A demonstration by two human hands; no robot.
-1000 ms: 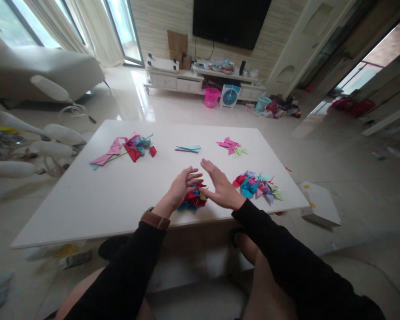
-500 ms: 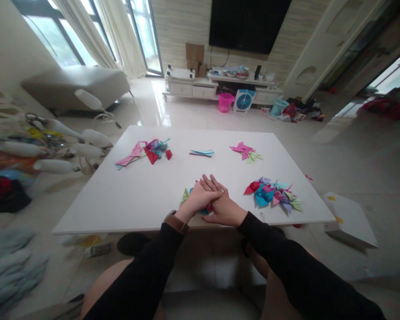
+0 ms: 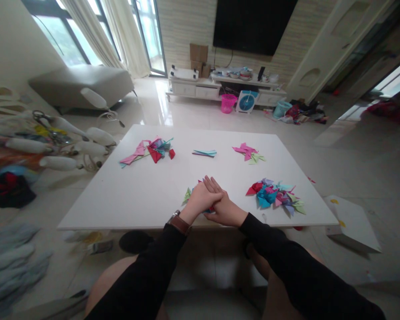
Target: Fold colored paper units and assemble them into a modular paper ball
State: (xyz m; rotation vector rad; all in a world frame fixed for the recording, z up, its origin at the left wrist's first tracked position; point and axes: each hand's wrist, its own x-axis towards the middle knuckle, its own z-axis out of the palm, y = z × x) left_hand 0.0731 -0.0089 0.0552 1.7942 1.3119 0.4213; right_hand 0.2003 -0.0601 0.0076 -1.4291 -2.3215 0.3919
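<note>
Near the front edge of the white table [image 3: 130, 191], my two hands are clasped together. My left hand [image 3: 200, 198], with a brown-strapped watch at its wrist, is wrapped around my right hand, its thumb lying across the top. Beneath it, my right hand [image 3: 226, 208] has its fingers stretched out side by side. Whether anything lies between the palms is hidden. Under and behind my hands sit folded paper pieces, mostly covered; a green folded paper piece [image 3: 187, 195] shows at the left.
Colourful folded paper shapes [image 3: 266, 195] are heaped to the right. Behind are pink and green folded pieces [image 3: 246, 151], flat paper strips [image 3: 204, 153] in the middle and another paper pile [image 3: 155, 150] at the left. A lamp with white shades [image 3: 95, 137] stands beside the table.
My hands stay clasped in about the same place, the right fingers drawn in slightly closer under the left hand. The whole view has shifted a little.
</note>
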